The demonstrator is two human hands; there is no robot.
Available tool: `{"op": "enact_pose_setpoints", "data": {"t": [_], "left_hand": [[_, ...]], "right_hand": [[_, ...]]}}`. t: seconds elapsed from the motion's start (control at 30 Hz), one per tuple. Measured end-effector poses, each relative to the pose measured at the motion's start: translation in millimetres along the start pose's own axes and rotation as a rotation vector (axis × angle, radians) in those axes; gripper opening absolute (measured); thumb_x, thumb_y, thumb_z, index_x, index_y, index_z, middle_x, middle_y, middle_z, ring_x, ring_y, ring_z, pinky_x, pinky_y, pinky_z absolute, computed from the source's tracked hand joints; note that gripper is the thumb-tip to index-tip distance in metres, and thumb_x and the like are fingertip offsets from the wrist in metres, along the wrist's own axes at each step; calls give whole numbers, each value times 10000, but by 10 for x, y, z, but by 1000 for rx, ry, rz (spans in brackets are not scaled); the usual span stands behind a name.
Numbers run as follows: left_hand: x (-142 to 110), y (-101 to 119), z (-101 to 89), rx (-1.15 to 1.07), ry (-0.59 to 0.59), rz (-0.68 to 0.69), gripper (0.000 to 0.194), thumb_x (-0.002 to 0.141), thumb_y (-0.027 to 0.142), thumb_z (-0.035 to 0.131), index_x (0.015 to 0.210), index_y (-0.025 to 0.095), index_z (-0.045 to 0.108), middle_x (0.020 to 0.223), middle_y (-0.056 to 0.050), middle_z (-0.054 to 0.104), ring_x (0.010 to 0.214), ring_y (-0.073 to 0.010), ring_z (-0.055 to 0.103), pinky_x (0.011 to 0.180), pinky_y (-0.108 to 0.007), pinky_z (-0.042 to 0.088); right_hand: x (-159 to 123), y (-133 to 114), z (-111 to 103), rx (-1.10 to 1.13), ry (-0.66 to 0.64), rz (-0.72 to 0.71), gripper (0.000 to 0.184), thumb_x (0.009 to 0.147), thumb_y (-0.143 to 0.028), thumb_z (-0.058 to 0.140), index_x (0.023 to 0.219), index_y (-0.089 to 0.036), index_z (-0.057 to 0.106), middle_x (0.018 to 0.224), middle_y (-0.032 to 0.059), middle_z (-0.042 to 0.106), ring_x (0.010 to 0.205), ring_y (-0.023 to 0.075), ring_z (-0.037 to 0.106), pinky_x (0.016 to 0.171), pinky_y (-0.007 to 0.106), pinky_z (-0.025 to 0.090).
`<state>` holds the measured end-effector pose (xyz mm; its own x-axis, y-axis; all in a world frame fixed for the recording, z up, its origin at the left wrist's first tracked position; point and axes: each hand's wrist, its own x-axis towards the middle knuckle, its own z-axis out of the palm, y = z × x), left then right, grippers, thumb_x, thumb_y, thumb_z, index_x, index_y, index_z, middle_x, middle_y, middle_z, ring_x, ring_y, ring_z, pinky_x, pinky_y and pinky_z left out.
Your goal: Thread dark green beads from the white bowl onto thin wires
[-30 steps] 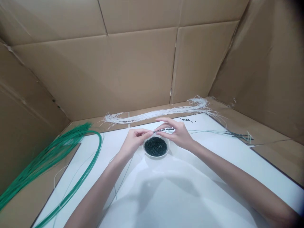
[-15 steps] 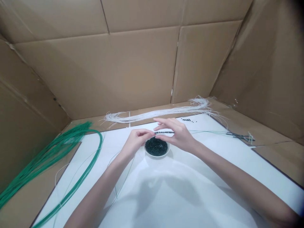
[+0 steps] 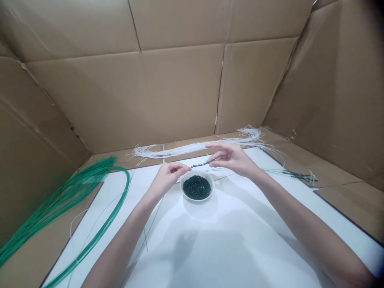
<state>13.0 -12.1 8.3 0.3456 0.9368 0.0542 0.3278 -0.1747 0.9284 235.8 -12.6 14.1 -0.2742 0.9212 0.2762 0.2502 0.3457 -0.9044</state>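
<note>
The left hand [image 3: 169, 180] is curling loosely, its fingertips just beside a short, thin black-beaded wire [image 3: 200, 165]. The right hand [image 3: 231, 158] is spreading half open at the wire's other end, its hold unclear. The wire is running at twelve o'clock of a round white bowl [image 3: 212, 188] of dark beads [image 3: 196, 188].

Matt, rough corrugated cardboard walls [image 3: 126, 100] rise around a smooth, faintly glossy white board [image 3: 240, 240]; the white ceramic bowl [image 3: 210, 188] shines, its dark beads [image 3: 196, 187] look glossy, and the green cords [image 3: 67, 192] have a smooth sheen
</note>
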Motion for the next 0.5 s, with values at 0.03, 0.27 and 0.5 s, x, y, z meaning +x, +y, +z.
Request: {"op": "enact_pose_setpoints", "data": {"t": [0.03, 0.27, 0.5], "left_hand": [[5, -7, -8, -5, 15, -8, 279, 694, 371, 567, 752, 121, 677, 739, -43, 653, 524, -78, 422, 478, -202, 292], [41, -41, 55, -4, 73, -10, 277, 679, 368, 574, 745, 116, 670, 612, -7, 606, 460, -59, 366, 451, -196, 258], [18, 82, 98, 138, -26, 46, 327, 712, 437, 544, 783, 141, 664, 647, -13, 594, 477, -68, 332, 438, -195, 237]], "right_hand": [[15, 12, -43, 57, 5, 20, 564, 610, -225, 704, 1138, -169, 517, 774, 54, 702, 757, 196, 668, 718, 334, 527], [37, 96, 24, 195, 2, 2, 593, 552, -194, 738, 1109, -162, 535, 796, 55, 700, 781, 197, 664, 766, 369, 522], [-22, 35, 164, 191, 98, -45, 452, 571, -199, 707, 1000, -125, 587, 700, 51, 695, 699, 180, 658, 676, 326, 534]]}}
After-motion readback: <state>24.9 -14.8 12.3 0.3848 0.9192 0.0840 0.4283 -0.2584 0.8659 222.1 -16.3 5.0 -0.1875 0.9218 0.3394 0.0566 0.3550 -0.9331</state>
